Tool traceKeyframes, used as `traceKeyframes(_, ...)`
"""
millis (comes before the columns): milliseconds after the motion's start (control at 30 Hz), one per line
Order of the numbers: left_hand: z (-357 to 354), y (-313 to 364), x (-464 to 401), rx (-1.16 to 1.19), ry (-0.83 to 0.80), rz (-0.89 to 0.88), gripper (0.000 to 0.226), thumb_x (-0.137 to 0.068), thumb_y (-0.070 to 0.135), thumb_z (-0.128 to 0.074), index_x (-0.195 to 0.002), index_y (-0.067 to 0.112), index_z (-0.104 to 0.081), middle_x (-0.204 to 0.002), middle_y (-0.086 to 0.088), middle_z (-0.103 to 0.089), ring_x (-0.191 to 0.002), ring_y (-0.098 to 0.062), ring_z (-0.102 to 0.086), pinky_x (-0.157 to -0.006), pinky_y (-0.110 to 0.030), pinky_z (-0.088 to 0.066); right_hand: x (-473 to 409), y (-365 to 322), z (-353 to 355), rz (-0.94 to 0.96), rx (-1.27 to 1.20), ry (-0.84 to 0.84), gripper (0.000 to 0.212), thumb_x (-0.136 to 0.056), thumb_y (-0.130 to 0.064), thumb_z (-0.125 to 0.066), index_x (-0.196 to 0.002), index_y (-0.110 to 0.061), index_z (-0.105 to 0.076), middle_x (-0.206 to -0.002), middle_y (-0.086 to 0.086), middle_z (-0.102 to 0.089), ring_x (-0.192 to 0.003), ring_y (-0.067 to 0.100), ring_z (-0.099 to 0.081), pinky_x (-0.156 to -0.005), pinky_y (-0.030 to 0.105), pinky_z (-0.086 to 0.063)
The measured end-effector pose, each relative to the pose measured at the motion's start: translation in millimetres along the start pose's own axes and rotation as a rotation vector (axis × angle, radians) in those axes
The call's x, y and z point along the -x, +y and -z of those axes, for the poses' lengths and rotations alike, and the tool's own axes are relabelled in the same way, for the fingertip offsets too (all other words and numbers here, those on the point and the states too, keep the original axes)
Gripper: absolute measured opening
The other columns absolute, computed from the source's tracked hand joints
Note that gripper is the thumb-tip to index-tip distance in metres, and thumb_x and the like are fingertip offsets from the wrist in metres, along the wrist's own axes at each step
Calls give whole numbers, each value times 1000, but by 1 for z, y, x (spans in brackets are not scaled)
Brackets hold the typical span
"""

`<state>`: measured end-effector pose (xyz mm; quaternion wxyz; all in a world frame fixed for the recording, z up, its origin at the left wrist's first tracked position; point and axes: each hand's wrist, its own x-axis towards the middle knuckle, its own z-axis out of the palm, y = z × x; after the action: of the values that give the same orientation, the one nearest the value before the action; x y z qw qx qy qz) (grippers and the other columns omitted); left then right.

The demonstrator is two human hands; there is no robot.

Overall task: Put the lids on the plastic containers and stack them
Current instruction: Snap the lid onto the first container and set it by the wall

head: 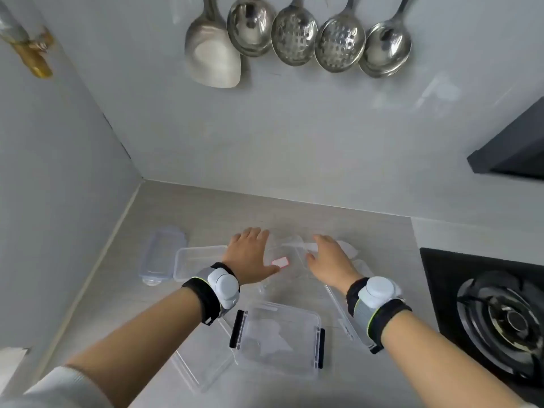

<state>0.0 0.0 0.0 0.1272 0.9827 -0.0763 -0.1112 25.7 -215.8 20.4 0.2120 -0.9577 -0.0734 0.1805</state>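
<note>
Both my hands reach over a clear plastic container [287,260] with a small red label at the middle of the counter. My left hand [250,254] lies on its left side, fingers spread. My right hand [329,260] lies on its right side, fingers on a clear lid flap. Whether either hand grips it I cannot tell. A clear lid with black clips [278,338] lies nearer to me. A clear open container [194,262] sits to the left, with a bluish lid [160,256] beside it. Another clear container [203,363] rests under my left forearm.
A black gas stove [497,313] fills the right side of the counter. Several steel ladles and spoons [294,39] hang on the grey wall behind. A dark hood edge [512,148] juts in at the right. The wall corner closes the left side.
</note>
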Motion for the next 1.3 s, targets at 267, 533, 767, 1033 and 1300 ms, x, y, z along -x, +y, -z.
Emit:
traceKeyframes(267, -32, 4, -14, 43, -148, -2, 100, -69, 67, -66, -146, 17, -28, -148, -6, -38, -139, -29, -33, -111, -46, -32, -24, -4, -13, -34, 15, -182, 57, -93, -23, -52, -147, -9, -39, -136, 17, -53, -127, 34, -50, -104, 42, -44)
traceKeyframes(533, -60, 7, -19, -2, -238, 31, 128, -54, 66, -77, -152, 25, -5, -161, -12, -8, -148, -34, -13, -111, -55, -31, -39, -2, -26, -129, 177, -345, 46, -92, -33, -50, -130, -8, -45, -114, 13, -62, -102, 31, -61, -82, 41, -52)
traceKeyframes(767, -64, 6, -18, -124, -206, 9, 130, -52, 62, -81, -151, 22, -7, -151, -14, -23, -140, -34, -27, -101, -54, -42, -41, -3, -34, -145, 102, -318, 59, -92, -33, -51, -144, -9, -36, -115, 13, -64, -101, 30, -64, -82, 39, -53)
traceKeyframes(1033, -43, 4, -19, -128, -134, -5, 122, -48, 53, -85, -143, 19, -16, -144, -15, -30, -128, -35, -35, -92, -51, -48, -41, -1, -21, -183, -213, -113, 47, -89, -22, -57, -133, -10, -46, -112, 11, -63, -96, 27, -61, -78, 36, -51)
traceKeyframes(1300, 6, 19, -29, -150, 23, -222, 121, -50, 46, -84, -146, 20, -16, -153, -13, -19, -142, -32, -21, -95, -47, -50, -26, 19, 18, -228, -293, 259, 27, -88, -9, -58, -62, -7, -57, -58, 7, -55, -64, 32, -51, -57, 24, -43)
